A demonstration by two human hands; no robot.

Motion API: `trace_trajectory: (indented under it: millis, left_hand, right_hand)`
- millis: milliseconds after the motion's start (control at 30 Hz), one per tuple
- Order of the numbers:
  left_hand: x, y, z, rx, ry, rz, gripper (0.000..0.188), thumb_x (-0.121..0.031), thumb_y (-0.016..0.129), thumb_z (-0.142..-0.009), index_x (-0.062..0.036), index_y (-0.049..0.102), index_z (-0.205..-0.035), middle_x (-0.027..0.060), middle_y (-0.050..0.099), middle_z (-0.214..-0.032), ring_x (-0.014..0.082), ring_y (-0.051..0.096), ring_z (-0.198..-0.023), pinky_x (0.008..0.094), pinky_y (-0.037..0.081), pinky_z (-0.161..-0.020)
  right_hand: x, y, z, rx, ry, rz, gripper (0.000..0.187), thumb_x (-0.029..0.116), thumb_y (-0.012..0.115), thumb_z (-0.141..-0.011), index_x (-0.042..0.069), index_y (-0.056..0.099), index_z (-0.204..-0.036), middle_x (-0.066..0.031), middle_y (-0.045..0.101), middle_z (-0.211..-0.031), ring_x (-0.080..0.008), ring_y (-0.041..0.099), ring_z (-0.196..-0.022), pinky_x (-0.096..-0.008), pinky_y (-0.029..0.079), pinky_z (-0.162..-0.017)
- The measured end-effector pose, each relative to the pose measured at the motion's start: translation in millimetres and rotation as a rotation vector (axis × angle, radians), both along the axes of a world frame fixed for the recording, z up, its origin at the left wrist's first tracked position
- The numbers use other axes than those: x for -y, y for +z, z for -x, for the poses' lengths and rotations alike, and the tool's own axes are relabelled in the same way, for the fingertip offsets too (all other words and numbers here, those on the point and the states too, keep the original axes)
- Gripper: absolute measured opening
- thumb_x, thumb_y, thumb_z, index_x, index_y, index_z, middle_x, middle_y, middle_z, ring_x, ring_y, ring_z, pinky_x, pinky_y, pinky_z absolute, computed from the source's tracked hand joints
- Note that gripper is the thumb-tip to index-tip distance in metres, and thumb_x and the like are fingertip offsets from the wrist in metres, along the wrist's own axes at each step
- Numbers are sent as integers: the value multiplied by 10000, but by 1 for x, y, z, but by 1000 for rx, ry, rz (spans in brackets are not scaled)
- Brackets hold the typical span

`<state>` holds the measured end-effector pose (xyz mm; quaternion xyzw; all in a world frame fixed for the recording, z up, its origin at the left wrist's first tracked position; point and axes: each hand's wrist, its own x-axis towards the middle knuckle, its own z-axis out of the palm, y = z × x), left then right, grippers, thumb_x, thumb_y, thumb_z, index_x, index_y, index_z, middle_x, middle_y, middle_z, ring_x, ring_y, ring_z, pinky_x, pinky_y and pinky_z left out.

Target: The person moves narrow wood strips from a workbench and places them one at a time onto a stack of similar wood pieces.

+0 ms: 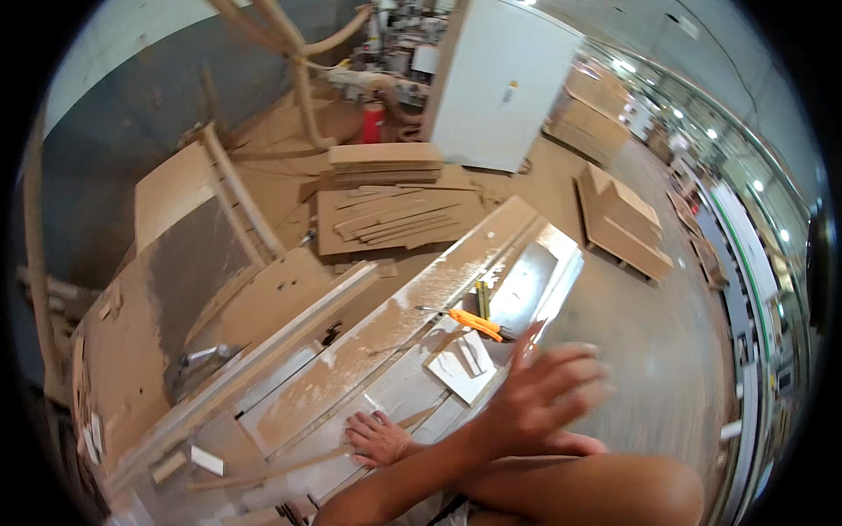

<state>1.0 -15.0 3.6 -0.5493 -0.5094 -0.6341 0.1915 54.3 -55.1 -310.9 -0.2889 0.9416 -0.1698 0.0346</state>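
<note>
My left hand is raised at the right end of the workbench, thumb apart from its loosely bent fingers. Its fingers look slightly blurred, and nothing shows in them. My right hand lies flat on the bench, fingers spread, its wrist partly covered by my left forearm crossing over it. Between and beyond the hands rests a white square board with a small white strip on top. Past it lie an orange-handled tool with a thin metal tip, a yellow-and-black piece, and a shiny metal plate.
Wood dust covers much of the bench. A long raised rail crosses it, with a grey metal tool beyond and short white offcuts nearby. Farther off are stacked boards, a tall white cabinet and panels on the floor.
</note>
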Motion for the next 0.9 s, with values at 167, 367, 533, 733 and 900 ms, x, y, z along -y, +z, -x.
trace_trajectory:
  millis: [167,367,533,733,900]
  left_hand:
    - [-4,-17,-7,16,108,12,704,-759,526,-774,-127,622,-1069,66,619,-1152,250,583,-1133,597,204,-1109]
    - [20,-17,-9,-5,142,78,612,-672,545,-818,-94,623,-1002,59,627,-1056,261,576,-1127,623,203,-1093]
    - [9,28,-28,-30,109,-47,469,-536,568,-885,-88,594,-1020,69,604,-1057,261,573,-1103,605,271,-1069]
    - [93,-52,-23,380,467,-32,187,-230,723,-829,-96,646,-934,62,629,-973,255,587,-1004,439,383,-983]
    - [226,-109,-62,580,1132,-97,116,30,617,-824,5,657,-930,116,669,-935,231,642,-872,319,506,-777]
  right_hand:
    - [4,19,6,-34,27,-26,562,502,517,-908,83,493,-1282,-155,419,-1416,-354,372,-1340,-573,346,-1036]
    - [8,20,7,-59,48,-25,602,529,533,-887,82,505,-1288,-174,408,-1419,-369,396,-1305,-582,327,-1035]
    - [0,18,7,-64,0,-69,594,522,546,-869,75,529,-1261,-176,431,-1407,-367,391,-1315,-600,328,-1023]
    - [10,5,6,-119,-4,-34,597,482,614,-819,59,537,-1233,-189,487,-1338,-375,447,-1261,-600,344,-999]
    - [21,24,6,-9,6,87,581,421,655,-790,66,534,-1233,-160,493,-1319,-354,424,-1271,-539,327,-1016]
